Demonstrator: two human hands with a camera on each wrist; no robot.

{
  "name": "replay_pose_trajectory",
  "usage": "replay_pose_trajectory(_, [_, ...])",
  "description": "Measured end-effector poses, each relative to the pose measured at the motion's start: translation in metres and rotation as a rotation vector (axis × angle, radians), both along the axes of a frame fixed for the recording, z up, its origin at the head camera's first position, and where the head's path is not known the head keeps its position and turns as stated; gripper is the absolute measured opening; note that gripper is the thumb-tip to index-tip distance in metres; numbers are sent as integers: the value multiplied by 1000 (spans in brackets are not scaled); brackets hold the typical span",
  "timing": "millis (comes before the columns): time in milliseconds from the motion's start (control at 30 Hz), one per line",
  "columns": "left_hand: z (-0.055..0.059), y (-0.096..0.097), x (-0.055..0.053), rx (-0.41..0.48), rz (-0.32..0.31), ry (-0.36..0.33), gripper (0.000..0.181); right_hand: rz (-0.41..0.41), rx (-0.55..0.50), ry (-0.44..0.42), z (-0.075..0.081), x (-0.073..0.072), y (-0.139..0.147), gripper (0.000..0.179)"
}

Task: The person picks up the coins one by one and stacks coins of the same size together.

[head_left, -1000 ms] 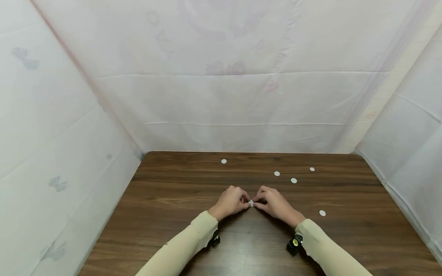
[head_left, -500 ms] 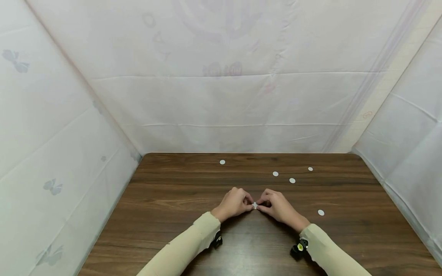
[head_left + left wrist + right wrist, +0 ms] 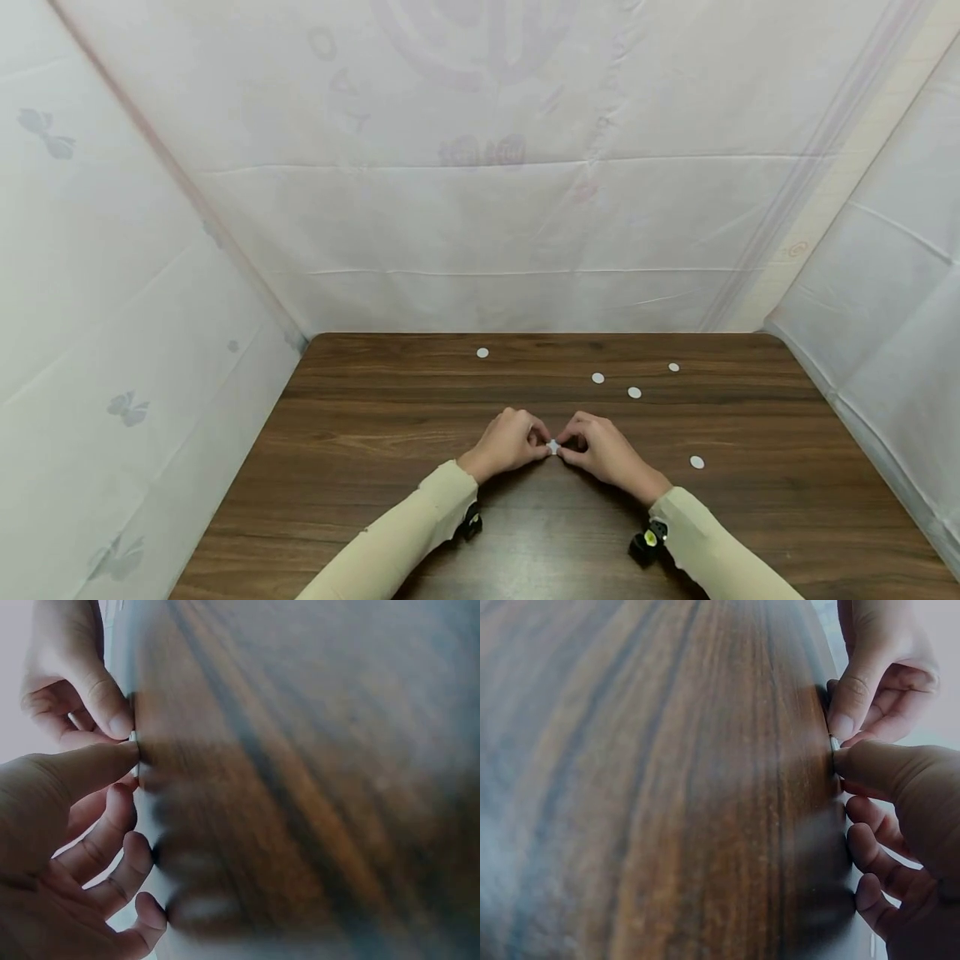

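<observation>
A small, thin white disc (image 3: 553, 447) lies at the tabletop between my two hands, much of its edge covered by fingertips. From its left side, my left hand (image 3: 507, 442) pinches it with thumb and index finger. My right hand (image 3: 606, 452) pinches the opposite side in the same way. In the left wrist view, the left thumb (image 3: 112, 756) is close to the tabletop, with the other fingers curled below it. The right wrist view has the right thumb (image 3: 874, 761) low at the wood, and only a sliver of the disc shows there.
Several more white discs lie flat on the brown wooden table (image 3: 360, 400): one far disc (image 3: 483, 353) at the back, a group at the back right, and a nearer disc (image 3: 697, 462) right of the right hand. White printed cloth (image 3: 450, 225) hangs behind and at both sides.
Both hands and the disc between them have shifted slightly right and nearer to me, mostly in the first half second. The head view has turned a little. The other discs stay put.
</observation>
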State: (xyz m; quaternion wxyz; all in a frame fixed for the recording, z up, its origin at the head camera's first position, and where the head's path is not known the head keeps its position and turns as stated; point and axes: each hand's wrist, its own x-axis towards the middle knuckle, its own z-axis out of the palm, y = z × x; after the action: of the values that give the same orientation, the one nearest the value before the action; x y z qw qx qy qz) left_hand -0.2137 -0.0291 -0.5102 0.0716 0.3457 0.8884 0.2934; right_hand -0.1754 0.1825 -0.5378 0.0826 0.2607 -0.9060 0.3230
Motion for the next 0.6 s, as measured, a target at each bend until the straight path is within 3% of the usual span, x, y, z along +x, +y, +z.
replay_pose_trajectory(100, [2,-6,-5,63,3,-65,11,-9,12,-5,0,1,-2,9])
replay_pose_trajectory(200, [6,-17,-15,113,59,-100,15,-17,23,-25,1,1,-3,8])
replay_pose_trajectory(367, [11,-37,-38,145,174,-44,16,-32,26,-42,2,1,-3,8])
replay_pose_trajectory(600, [8,-53,-69,248,297,33,26,-11,-7,-1,0,1,0,9])
